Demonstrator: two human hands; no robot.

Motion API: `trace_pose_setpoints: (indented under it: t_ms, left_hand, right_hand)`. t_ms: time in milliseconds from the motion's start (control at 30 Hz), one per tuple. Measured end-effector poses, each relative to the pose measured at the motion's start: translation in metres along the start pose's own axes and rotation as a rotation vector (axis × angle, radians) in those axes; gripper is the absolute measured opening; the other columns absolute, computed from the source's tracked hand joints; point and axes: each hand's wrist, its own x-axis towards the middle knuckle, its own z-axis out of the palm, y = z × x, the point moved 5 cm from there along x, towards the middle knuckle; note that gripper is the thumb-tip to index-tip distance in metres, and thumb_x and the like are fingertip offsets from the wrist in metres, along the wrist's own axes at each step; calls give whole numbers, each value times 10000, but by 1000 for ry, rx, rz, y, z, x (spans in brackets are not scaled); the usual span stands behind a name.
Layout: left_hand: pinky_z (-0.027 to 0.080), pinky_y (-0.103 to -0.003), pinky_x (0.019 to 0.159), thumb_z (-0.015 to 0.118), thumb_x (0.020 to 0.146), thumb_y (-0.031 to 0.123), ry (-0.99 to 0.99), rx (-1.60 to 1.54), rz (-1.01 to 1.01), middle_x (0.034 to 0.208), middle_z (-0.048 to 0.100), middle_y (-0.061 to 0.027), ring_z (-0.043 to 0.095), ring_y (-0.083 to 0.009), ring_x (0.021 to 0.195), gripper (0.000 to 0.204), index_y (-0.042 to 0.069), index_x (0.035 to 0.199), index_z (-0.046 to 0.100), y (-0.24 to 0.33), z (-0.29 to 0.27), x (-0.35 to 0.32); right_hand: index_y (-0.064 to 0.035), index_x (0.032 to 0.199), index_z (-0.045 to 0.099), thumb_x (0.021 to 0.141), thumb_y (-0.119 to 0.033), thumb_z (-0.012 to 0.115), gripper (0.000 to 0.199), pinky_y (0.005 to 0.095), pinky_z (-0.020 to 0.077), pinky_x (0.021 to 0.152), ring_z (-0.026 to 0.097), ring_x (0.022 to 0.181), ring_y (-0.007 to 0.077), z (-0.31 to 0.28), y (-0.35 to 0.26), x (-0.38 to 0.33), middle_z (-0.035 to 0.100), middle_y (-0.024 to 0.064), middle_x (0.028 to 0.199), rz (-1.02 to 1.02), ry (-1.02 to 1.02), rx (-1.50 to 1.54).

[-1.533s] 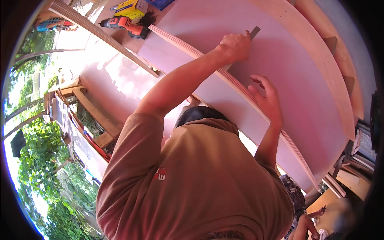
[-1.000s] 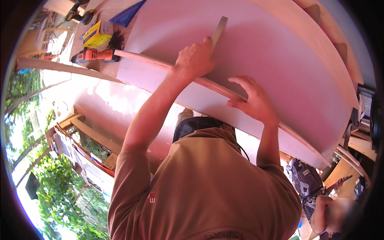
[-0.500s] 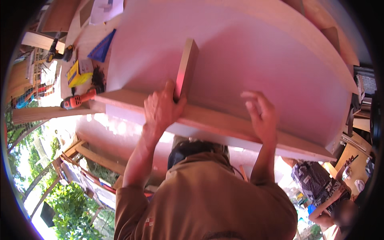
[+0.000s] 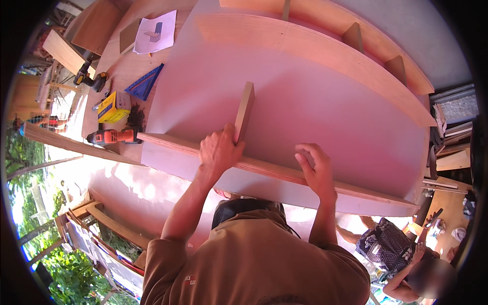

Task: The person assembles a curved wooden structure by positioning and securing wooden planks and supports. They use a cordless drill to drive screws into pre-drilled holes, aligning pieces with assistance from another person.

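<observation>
A long wooden board point(image 4: 277, 172) stands on edge across the large pale panel point(image 4: 325, 112), near its front side. A short wooden block point(image 4: 245, 113) runs away from that board and meets it near the middle. My left hand point(image 4: 220, 151) is closed over the joint, fingers wrapped on the block's near end and the long board's top edge. Farther right, my right hand point(image 4: 316, 170) is raised at the long board with thumb and fingers apart and slightly curled, holding nothing. The underside of the left hand's grip is hidden.
Two curved boards with short dividers point(image 4: 353, 36) lie along the panel's far side. At left are an orange drill point(image 4: 114, 136), a yellow box point(image 4: 114, 107), a blue set square point(image 4: 145, 82), a black drill point(image 4: 90, 76) and a paper drawing point(image 4: 155, 31). Another person point(image 4: 389, 244) is at lower right.
The view has shifted, bringing the curved boards with dividers more fully into sight. My left hand keeps its grip at the joint, and my right hand stays raised near the long board.
</observation>
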Motion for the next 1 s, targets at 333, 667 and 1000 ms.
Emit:
trace_pose_setpoints:
  t_ms: [333,667,1000]
  left_hand:
    - [602,-548,876,712,893,429,-9,-26,17,1005,769,-235,743,-460,987,435,82,1153,722,-12,5,-7]
    - [570,-498,1018,701,903,457,-78,6,2,1204,765,-153,711,-380,1193,436,180,1231,774,-20,11,-9]
    - [577,-438,995,727,848,492,-102,-30,55,1215,761,-93,715,-303,1196,499,209,1258,765,-19,9,-13]
  right_hand:
    - [8,1194,709,1029,-106,692,201,361,552,963,736,1087,243,21,-56,-69,764,132,1125,-51,72,-25]
    - [3,1175,703,1020,-79,701,176,371,568,989,743,1035,226,39,-66,-205,768,130,1084,117,249,3]
    - [-6,1178,700,1017,-63,699,171,375,586,956,751,1030,227,34,-61,-283,771,124,1082,163,355,-58]
